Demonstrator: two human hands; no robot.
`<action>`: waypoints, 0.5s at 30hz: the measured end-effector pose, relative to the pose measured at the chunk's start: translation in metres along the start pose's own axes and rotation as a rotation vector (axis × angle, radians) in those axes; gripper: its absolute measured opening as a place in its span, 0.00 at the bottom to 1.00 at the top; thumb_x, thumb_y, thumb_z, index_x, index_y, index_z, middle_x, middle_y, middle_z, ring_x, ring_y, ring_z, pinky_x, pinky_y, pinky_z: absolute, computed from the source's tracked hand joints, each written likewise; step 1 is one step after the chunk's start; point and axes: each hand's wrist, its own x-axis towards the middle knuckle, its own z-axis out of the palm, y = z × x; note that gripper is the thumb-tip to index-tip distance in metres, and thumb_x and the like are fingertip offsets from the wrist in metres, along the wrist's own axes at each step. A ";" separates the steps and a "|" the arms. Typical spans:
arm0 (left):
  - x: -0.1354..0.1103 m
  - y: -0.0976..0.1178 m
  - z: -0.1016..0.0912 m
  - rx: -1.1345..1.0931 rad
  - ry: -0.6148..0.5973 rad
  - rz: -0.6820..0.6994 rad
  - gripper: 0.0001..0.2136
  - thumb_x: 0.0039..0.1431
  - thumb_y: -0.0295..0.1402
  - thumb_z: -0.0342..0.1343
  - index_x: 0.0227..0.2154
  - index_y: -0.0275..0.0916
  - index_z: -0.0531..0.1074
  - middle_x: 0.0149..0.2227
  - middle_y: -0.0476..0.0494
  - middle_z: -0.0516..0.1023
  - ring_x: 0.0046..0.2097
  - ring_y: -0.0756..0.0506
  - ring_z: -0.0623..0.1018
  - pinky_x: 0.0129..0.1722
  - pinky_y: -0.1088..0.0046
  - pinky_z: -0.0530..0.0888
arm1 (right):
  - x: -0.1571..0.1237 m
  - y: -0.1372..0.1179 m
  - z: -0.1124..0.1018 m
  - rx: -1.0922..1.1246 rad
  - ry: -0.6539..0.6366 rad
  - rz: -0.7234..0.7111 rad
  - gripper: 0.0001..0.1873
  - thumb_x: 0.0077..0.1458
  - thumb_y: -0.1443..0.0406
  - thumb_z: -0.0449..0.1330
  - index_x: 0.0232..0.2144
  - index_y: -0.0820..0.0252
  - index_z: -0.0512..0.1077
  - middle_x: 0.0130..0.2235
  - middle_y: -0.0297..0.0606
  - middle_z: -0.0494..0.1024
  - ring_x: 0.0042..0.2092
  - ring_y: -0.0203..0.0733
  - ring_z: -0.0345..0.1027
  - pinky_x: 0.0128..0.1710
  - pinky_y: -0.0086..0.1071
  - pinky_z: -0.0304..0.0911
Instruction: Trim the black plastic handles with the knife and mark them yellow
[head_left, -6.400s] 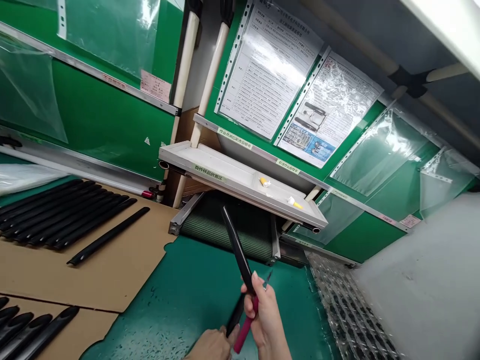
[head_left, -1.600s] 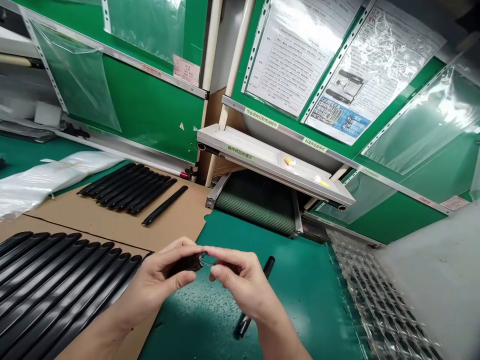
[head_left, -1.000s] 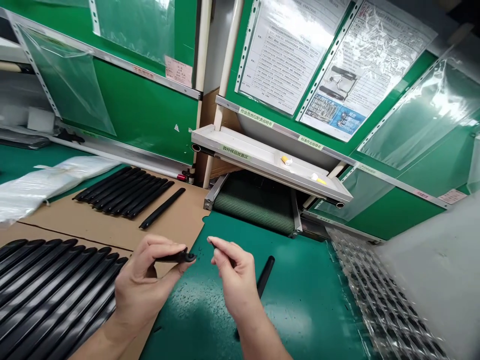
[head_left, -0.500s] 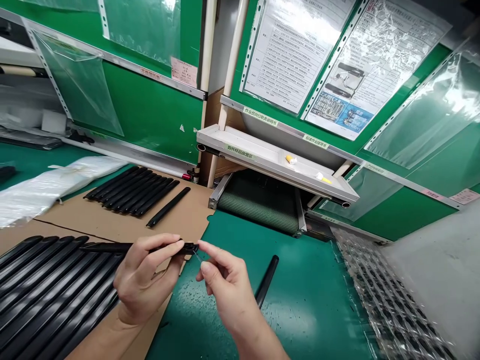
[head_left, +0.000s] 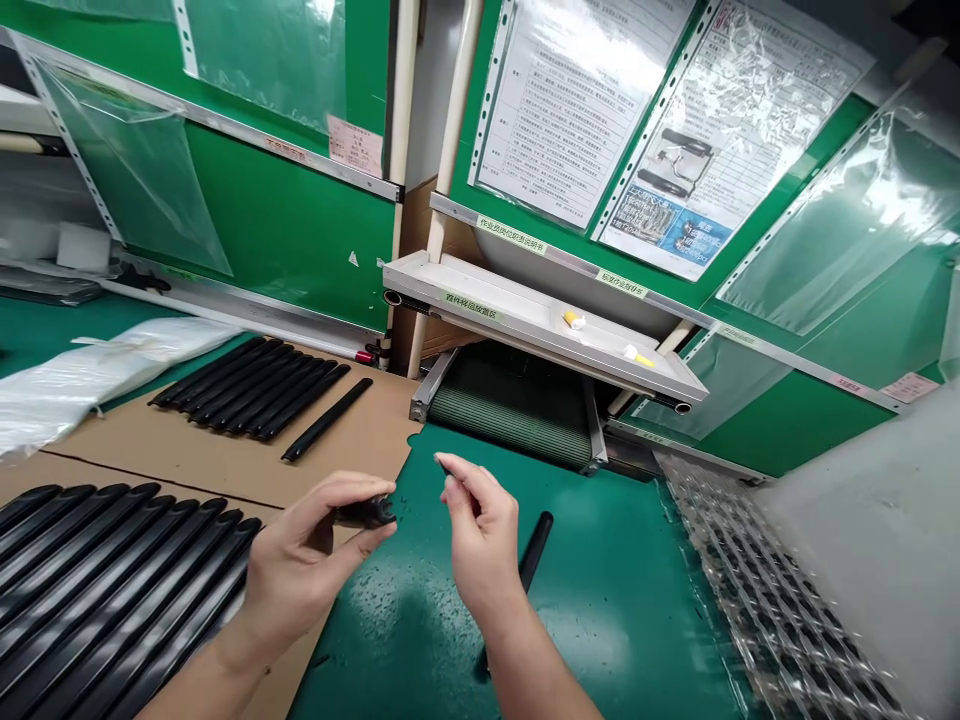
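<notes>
My left hand [head_left: 296, 555] is closed around a long black plastic piece [head_left: 373, 511], with its notched end showing past the thumb and fingertips. The rest of that piece is hidden behind the hand. To the right, apart from it, my right hand [head_left: 484, 540] pinches a small thin dark piece [head_left: 441, 462] whose tip sticks out at the fingertips; its kind is too small to make out. Under my right wrist, another black plastic strip [head_left: 536, 550] lies on the green mat [head_left: 622, 600].
Rows of black strips [head_left: 112, 590] lie on cardboard [head_left: 225, 470] at left, near a white plastic bag [head_left: 127, 370]. A conveyor belt [head_left: 517, 405] runs under a white shelf [head_left: 480, 285]. Clear plastic trays [head_left: 772, 580] stand at the right edge.
My right hand has moved off the end of the black piece, up and to the right. My left hand has turned the piece so its end faces more toward me.
</notes>
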 end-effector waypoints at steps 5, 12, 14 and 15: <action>0.003 -0.004 0.005 -0.168 -0.009 -0.160 0.14 0.57 0.30 0.68 0.46 0.50 0.81 0.45 0.47 0.83 0.44 0.44 0.83 0.42 0.75 0.82 | -0.002 -0.017 0.000 -0.101 -0.141 -0.153 0.22 0.62 0.55 0.62 0.56 0.53 0.75 0.35 0.35 0.75 0.32 0.36 0.65 0.30 0.29 0.63; -0.009 0.001 0.018 -0.224 -0.069 -0.385 0.21 0.55 0.44 0.69 0.51 0.45 0.80 0.56 0.38 0.79 0.59 0.34 0.76 0.62 0.59 0.72 | -0.004 -0.012 -0.004 -0.206 -0.085 -0.556 0.12 0.65 0.62 0.62 0.49 0.55 0.77 0.28 0.33 0.75 0.28 0.37 0.67 0.27 0.29 0.61; -0.020 -0.005 0.023 -0.291 0.078 -0.501 0.27 0.47 0.49 0.72 0.49 0.44 0.80 0.57 0.36 0.78 0.61 0.33 0.73 0.65 0.55 0.67 | -0.010 -0.007 -0.003 -0.262 0.017 -0.551 0.14 0.62 0.64 0.66 0.50 0.51 0.77 0.27 0.32 0.75 0.27 0.37 0.68 0.28 0.29 0.64; -0.025 -0.011 0.025 -0.412 0.117 -0.602 0.28 0.44 0.52 0.73 0.47 0.43 0.80 0.52 0.36 0.81 0.57 0.33 0.77 0.61 0.55 0.70 | -0.012 -0.005 -0.002 -0.285 0.035 -0.493 0.13 0.60 0.64 0.67 0.48 0.49 0.77 0.26 0.32 0.74 0.27 0.38 0.69 0.28 0.30 0.66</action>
